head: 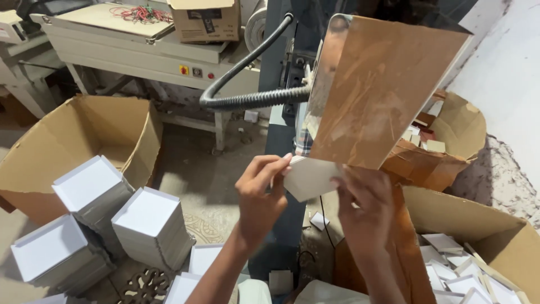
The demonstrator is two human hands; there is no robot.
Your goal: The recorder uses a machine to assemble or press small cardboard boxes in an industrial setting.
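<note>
Together, both hands, left hand [260, 194] and right hand [365, 205], are pinching one white card [308, 177] under the brown chute [382, 90], finished stacks [147, 225] sitting left, loose cards [455, 264] waiting right.

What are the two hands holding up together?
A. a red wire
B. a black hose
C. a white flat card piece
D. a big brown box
C: the left hand and the right hand both grip a white flat card piece between them.
</note>
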